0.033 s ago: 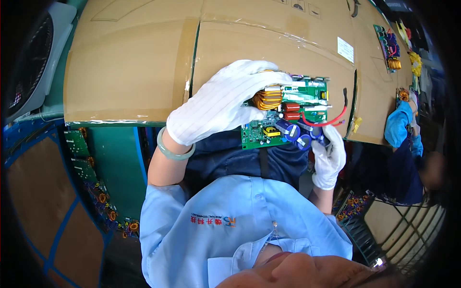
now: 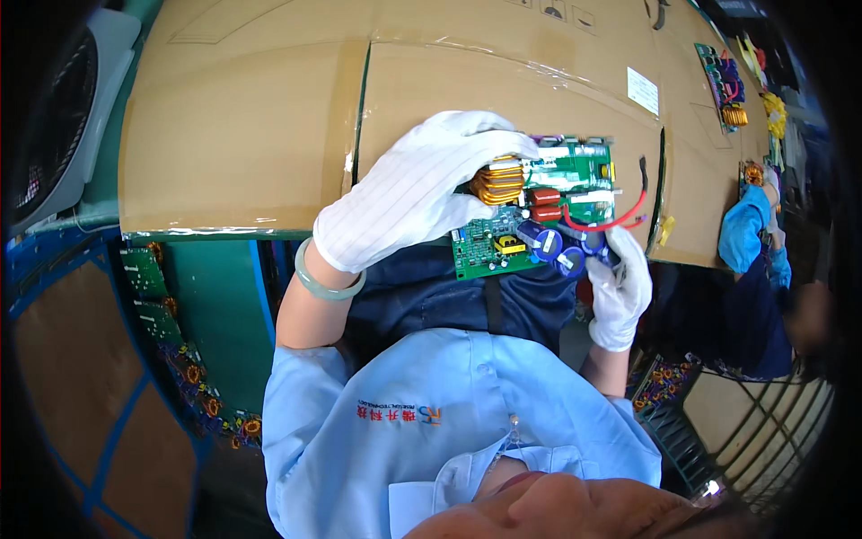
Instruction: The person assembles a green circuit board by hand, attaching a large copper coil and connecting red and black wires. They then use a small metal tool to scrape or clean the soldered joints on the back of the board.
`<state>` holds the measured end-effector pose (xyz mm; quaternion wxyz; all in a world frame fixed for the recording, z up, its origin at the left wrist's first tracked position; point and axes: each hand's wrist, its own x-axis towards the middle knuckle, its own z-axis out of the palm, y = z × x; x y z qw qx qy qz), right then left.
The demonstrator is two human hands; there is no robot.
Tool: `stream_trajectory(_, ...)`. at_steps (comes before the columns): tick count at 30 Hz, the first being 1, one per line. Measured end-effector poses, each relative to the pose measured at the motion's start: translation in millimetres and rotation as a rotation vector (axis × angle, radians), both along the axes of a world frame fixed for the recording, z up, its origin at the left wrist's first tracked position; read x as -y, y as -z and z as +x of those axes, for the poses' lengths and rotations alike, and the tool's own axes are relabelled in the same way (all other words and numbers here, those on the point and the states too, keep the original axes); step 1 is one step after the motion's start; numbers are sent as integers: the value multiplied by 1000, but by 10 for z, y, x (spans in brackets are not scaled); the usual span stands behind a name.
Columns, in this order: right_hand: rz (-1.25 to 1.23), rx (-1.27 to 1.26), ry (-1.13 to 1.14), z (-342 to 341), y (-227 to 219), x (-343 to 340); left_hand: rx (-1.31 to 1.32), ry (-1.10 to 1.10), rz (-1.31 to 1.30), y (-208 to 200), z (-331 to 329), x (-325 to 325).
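Observation:
A green circuit board (image 2: 480, 260) is held over the front edge of the cardboard-covered table, above my lap. My left hand (image 2: 422, 193), in a white striped glove, is closed on its left side, thumb and fingers around the copper-wound coil (image 2: 499, 182). Two dark red block components (image 2: 545, 205) sit beside the coil. Several purple-blue cylindrical capacitors (image 2: 544, 244) stand along the near right part. My right hand (image 2: 621, 292), also gloved, has bent fingers at the rightmost capacitor, its index fingertip close under the red wire (image 2: 620, 222). The wire's dark end sticks out past the board's right side.
Taped cardboard (image 2: 242, 135) covers the table. Another board (image 2: 721, 88) lies at the far right, near a co-worker's blue sleeve (image 2: 745, 234). A grey fan (image 2: 67, 117) stands at left. More boards (image 2: 148, 269) line a rack lower left; a wire basket (image 2: 763, 431) is lower right.
My right hand has shifted slightly right and its fingers look a little more apart. The board has tilted very slightly; my left hand keeps its hold.

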<state>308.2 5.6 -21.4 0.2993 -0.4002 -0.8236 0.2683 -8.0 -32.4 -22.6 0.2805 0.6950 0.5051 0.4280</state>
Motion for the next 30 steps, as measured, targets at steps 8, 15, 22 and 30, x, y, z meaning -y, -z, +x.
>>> stream_trajectory(8,25,-2,-264,-616,-484,-924,-215,-207,216,-23,134,288)
stream_trajectory(15,-346,-118,-584,-1168,-299,-1476,-179,-485,231,107,210,349)
stream_trajectory(22,-87,-7,-148,-1221,-247,-1634,-180,-583,207,198,186,407)
stream_trajectory(30,85,185,-122,-973,61,-1824,-152,-547,226,221,179,370)
